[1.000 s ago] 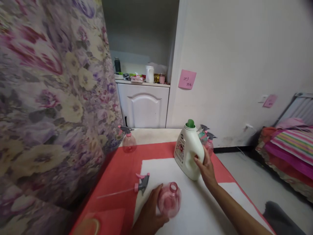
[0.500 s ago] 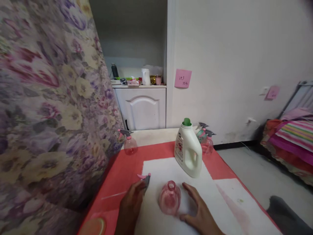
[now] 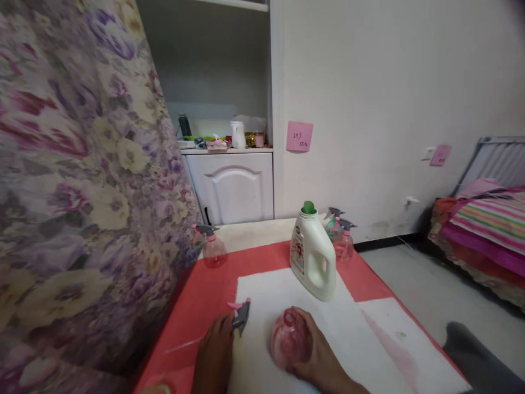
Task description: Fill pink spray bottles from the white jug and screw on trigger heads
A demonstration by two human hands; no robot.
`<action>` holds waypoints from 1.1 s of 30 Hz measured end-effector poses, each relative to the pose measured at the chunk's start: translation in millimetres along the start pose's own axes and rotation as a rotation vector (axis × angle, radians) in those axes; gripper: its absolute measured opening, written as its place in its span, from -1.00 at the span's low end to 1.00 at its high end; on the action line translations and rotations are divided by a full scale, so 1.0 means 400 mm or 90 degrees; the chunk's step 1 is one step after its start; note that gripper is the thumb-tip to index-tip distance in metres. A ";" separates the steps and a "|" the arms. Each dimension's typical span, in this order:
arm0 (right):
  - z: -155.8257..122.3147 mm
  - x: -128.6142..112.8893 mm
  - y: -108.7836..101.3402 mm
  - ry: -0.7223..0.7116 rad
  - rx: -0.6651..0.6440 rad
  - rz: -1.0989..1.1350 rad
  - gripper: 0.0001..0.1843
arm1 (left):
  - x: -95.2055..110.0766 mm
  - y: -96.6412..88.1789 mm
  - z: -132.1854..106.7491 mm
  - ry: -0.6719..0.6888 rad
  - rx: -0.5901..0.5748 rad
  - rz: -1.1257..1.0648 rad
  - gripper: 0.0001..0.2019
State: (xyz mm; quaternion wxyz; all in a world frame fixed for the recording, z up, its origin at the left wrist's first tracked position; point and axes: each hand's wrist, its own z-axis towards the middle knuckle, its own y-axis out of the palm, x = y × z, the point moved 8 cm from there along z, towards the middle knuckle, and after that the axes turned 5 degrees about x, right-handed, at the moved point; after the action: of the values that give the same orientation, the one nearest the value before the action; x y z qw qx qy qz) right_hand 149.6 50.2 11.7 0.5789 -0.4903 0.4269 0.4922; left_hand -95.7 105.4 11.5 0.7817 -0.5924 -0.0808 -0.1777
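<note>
A clear pink spray bottle (image 3: 283, 342), its neck uncovered, stands upright on the white sheet. My right hand (image 3: 318, 355) is closed around its right side, thumb low in front and fingers behind. The grey and pink trigger spray head (image 3: 241, 316) lies at the left edge of the sheet, its thin tube stretching left. My left hand (image 3: 215, 350) lies over the middle of the spray head with fingers curled; their tips are partly hidden. Beyond the bottle stands a large pale detergent jug (image 3: 314, 254) with a green piece in its mouth.
A pink spray bottle (image 3: 214, 251) with its head on stands at the back left. Another pink one (image 3: 343, 247) and a greenish one (image 3: 331, 223) are behind the jug. A stained white sheet (image 3: 410, 339) lies on the red cloth (image 3: 262, 253) at right. A floral curtain (image 3: 94, 219) borders the left.
My right hand has moved left and closed around the open bottle. My left hand has drawn slightly back along the spray head. The view has shifted a little.
</note>
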 end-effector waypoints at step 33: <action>-0.138 0.027 -0.174 -0.092 0.118 -0.005 0.00 | 0.489 -0.364 -0.111 -0.177 0.260 -0.781 -0.58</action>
State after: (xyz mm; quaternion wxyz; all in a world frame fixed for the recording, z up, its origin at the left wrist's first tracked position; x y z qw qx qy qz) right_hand 219.5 -5.3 3.0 0.6529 -0.3993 0.4257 0.4828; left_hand 27.0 -6.9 195.3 0.6173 -0.2964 -0.5359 -0.4939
